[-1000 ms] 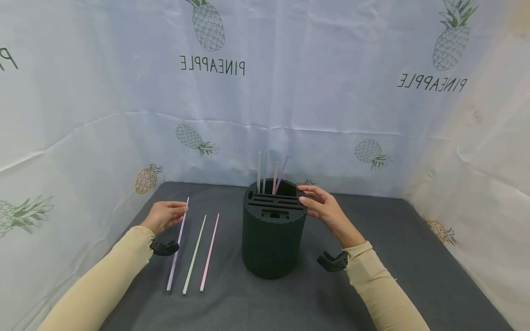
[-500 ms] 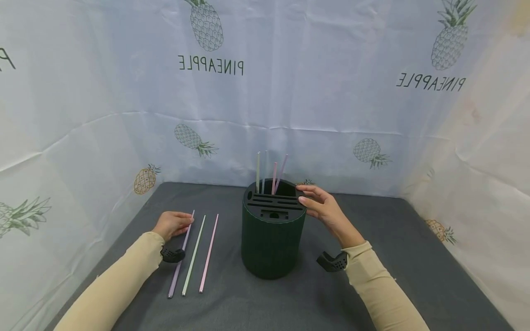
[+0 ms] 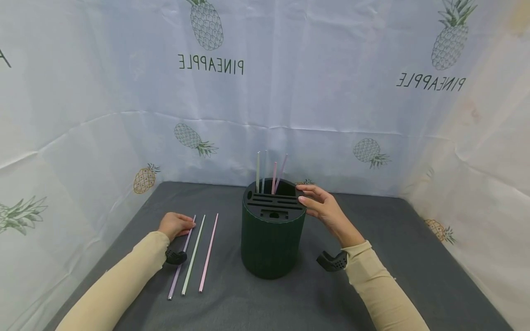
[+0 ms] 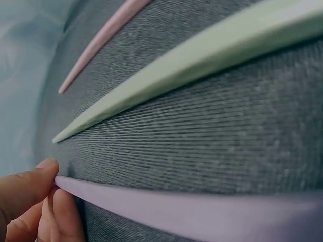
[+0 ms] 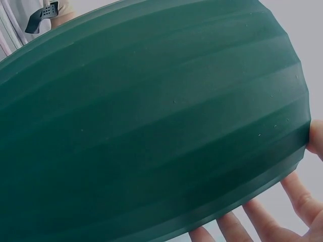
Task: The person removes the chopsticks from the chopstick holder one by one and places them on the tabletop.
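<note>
In the head view my left hand (image 3: 175, 225) pinches the far end of a purple chopstick (image 3: 176, 276) lying along the dark cloth. The left wrist view shows thumb and fingertips around the tip of this purple chopstick (image 4: 166, 206). Beside it lie a green chopstick (image 3: 193, 255) and a pink chopstick (image 3: 209, 253), roughly parallel. My right hand (image 3: 320, 209) rests on the right rim of a dark green utensil holder (image 3: 271, 248), its fingers spread against the side. Several pastel chopsticks, among them a pink chopstick (image 3: 274, 177), stand in the holder's rear compartment.
The holder's black top (image 3: 275, 207) has several slots in front of the rear compartment. A dark grey cloth (image 3: 256, 303) covers the table. White pineapple-print curtains (image 3: 265, 92) enclose the back and both sides.
My left hand has moved right and toward me, bringing the purple chopstick down beside the green one. My right hand stays on the holder.
</note>
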`<state>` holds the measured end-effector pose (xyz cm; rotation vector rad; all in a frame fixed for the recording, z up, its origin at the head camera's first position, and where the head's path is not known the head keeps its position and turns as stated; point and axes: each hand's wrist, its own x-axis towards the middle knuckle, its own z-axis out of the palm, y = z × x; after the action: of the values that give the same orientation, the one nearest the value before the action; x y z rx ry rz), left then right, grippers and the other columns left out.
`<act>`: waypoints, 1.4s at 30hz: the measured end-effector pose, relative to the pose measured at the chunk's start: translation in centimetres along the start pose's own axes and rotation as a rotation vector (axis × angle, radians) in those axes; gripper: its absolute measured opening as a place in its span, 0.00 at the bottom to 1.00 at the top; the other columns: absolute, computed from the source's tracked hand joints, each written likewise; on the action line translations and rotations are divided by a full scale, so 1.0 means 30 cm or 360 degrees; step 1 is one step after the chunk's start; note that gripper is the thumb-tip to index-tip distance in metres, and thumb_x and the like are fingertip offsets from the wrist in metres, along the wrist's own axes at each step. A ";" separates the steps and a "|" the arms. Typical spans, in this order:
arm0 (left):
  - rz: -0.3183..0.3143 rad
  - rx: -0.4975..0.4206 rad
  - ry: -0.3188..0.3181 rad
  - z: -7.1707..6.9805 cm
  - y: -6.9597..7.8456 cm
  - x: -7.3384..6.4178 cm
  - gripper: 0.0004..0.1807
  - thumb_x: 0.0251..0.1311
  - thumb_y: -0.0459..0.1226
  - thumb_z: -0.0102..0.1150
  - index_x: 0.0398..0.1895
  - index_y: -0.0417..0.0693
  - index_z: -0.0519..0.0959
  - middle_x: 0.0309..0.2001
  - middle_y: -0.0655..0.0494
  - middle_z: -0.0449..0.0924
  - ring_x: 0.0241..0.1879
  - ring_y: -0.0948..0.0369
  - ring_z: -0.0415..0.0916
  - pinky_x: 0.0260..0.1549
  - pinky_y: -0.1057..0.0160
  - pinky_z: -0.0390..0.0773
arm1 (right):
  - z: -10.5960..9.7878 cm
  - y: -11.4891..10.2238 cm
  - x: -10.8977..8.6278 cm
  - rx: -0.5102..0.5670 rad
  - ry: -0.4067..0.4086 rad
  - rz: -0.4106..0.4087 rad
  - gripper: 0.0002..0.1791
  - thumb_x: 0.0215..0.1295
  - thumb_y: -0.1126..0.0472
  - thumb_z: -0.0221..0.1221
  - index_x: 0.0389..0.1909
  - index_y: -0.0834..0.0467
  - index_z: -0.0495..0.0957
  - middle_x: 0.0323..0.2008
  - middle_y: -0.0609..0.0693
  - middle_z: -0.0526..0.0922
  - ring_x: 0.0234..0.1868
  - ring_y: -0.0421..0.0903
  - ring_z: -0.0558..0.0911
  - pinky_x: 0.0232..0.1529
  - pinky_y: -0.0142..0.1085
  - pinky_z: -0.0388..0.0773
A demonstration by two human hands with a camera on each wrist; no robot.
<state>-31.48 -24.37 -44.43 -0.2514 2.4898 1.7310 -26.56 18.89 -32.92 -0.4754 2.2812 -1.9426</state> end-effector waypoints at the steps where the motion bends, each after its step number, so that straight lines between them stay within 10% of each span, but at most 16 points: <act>1: 0.0004 0.0019 0.0003 0.002 -0.001 0.002 0.16 0.55 0.25 0.64 0.45 0.21 0.77 0.27 0.56 0.80 0.22 0.70 0.77 0.23 0.71 0.81 | 0.000 0.000 0.000 0.0001 0.0001 0.0002 0.28 0.69 0.53 0.58 0.67 0.54 0.66 0.70 0.53 0.61 0.70 0.55 0.63 0.66 0.58 0.65; 22: -0.0027 -0.0047 -0.0020 -0.005 0.035 -0.036 0.19 0.59 0.29 0.63 0.51 0.25 0.75 0.34 0.50 0.84 0.29 0.67 0.80 0.29 0.67 0.83 | 0.004 0.007 0.006 -0.0008 -0.0018 0.0002 0.28 0.69 0.53 0.58 0.67 0.54 0.66 0.70 0.53 0.61 0.70 0.55 0.63 0.66 0.59 0.64; 28: 0.0091 -0.0178 -0.0170 0.003 0.209 -0.080 0.26 0.68 0.38 0.56 0.65 0.33 0.67 0.59 0.39 0.74 0.42 0.67 0.80 0.54 0.57 0.79 | 0.000 0.003 0.003 0.0010 -0.0011 -0.0007 0.28 0.70 0.54 0.57 0.68 0.55 0.65 0.71 0.54 0.60 0.71 0.56 0.62 0.66 0.59 0.63; 36: 0.0446 -0.0436 -0.0354 0.060 0.555 -0.205 0.24 0.67 0.40 0.57 0.63 0.40 0.69 0.57 0.50 0.71 0.48 0.63 0.77 0.52 0.65 0.80 | 0.000 0.002 0.003 0.0025 -0.0009 -0.0012 0.28 0.69 0.54 0.58 0.67 0.56 0.65 0.71 0.54 0.60 0.71 0.56 0.62 0.66 0.59 0.64; 42: 0.0648 -0.0443 -0.0488 0.156 0.725 -0.271 0.17 0.66 0.34 0.58 0.57 0.38 0.73 0.52 0.52 0.75 0.46 0.60 0.79 0.53 0.60 0.80 | 0.003 0.002 0.004 0.0033 0.0005 0.0003 0.28 0.69 0.54 0.58 0.67 0.56 0.65 0.70 0.55 0.60 0.71 0.56 0.62 0.67 0.59 0.63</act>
<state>-27.73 -11.92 -24.62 0.5013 2.1809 2.0729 -26.65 18.77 -32.99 -0.4682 2.2601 -1.9657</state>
